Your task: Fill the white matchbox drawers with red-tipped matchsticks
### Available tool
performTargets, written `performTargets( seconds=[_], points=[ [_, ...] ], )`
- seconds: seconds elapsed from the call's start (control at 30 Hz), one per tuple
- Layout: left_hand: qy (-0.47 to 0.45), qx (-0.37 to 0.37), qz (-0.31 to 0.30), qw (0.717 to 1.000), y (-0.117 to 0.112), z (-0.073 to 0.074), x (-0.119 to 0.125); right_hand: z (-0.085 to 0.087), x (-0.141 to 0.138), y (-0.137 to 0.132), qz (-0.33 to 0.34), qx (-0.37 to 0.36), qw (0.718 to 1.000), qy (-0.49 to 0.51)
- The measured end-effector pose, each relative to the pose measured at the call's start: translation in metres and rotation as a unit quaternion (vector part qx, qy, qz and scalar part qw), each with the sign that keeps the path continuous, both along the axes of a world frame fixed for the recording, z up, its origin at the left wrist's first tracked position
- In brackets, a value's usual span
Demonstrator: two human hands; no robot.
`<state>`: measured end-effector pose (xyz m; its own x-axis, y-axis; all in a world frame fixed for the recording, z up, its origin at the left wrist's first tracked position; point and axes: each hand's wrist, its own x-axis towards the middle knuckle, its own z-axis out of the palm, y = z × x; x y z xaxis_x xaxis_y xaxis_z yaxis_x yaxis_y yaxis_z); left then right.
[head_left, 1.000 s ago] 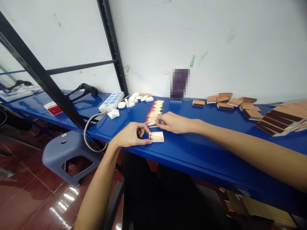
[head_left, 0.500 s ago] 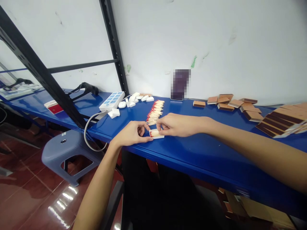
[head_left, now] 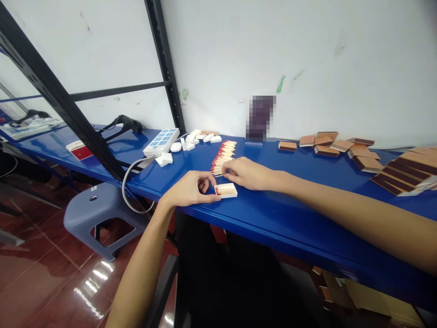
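Note:
A small white matchbox tray (head_left: 232, 191) lies near the table's front edge with some red-tipped matches (head_left: 223, 192) in its left part. My left hand (head_left: 194, 187) grips the tray's left end between thumb and forefinger. Beyond the tray, a long row of loose matchsticks (head_left: 223, 155) is heaped on the blue table, red heads mostly to the left. At the near end of this heap, my right hand (head_left: 244, 173) touches the matches with its fingers curled together. Whatever lies between those fingertips is hidden.
Several white trays (head_left: 194, 136) sit at the back left beside a white power strip (head_left: 161, 142) with a cable. Closed matchboxes (head_left: 327, 143) lie at the back right, with a larger stack (head_left: 406, 168) farther right. A black shelf post (head_left: 167, 64) rises on the left.
My right hand has moved from over the tray to the near end of the match heap, uncovering the tray. My left hand still holds the tray. The view has shifted slightly.

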<state>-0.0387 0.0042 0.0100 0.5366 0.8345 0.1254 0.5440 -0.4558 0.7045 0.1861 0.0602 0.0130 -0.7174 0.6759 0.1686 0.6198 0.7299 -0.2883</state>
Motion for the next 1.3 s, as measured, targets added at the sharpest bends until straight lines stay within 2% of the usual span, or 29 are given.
performTargets(
  seconds=[0.3, 0.53, 0.67, 0.83, 1.07, 1.2, 1.3],
  points=[
    [-0.028, 0.001, -0.017, 0.999, 0.0, 0.002, -0.001, -0.001, -0.003, -0.003, -0.023, 0.002, 1.0, -0.014],
    [-0.017, 0.001, -0.016, 1.0, -0.001, 0.002, -0.001, 0.0, 0.0, -0.001, 0.012, 0.001, 1.0, 0.0],
    [-0.009, 0.007, -0.024, 1.0, -0.001, 0.002, -0.001, 0.002, 0.0, -0.001, 0.013, -0.026, 0.999, -0.015],
    [0.004, 0.018, -0.023, 1.0, 0.0, 0.003, -0.002, 0.016, 0.008, -0.003, 0.032, -0.059, 0.996, -0.063],
    [0.033, 0.025, -0.008, 0.999, 0.0, 0.003, -0.001, 0.045, 0.016, -0.022, 0.046, -0.07, 0.995, -0.053],
    [0.032, 0.028, -0.005, 0.999, 0.001, 0.0, -0.002, 0.046, 0.01, -0.036, 0.083, -0.116, 0.982, -0.123],
    [0.03, 0.025, -0.005, 0.999, 0.001, -0.001, -0.002, 0.043, 0.008, -0.032, 0.068, -0.101, 0.989, -0.085]
  ],
)
